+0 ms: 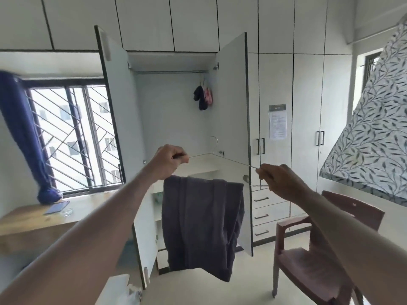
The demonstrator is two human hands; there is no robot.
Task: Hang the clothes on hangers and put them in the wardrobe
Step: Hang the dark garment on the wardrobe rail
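Observation:
I hold a thin metal hanger (229,158) in front of the open wardrobe (171,119). My left hand (169,160) grips its left end and my right hand (278,179) pinches its right end. A dark grey garment (202,225) is draped over the hanger's lower bar and hangs down between my arms. The hanger's hook (214,140) points up, well below the wardrobe's rail (169,72). A dark item and a pink item (203,97) hang at the rail's right end.
Both wardrobe doors (233,133) stand open. A brown plastic chair (315,256) stands at the right, under a leaf-patterned cloth (374,133). A wooden desk (33,221) with a phone lies left below a barred window (72,137) and a tied blue curtain (19,128).

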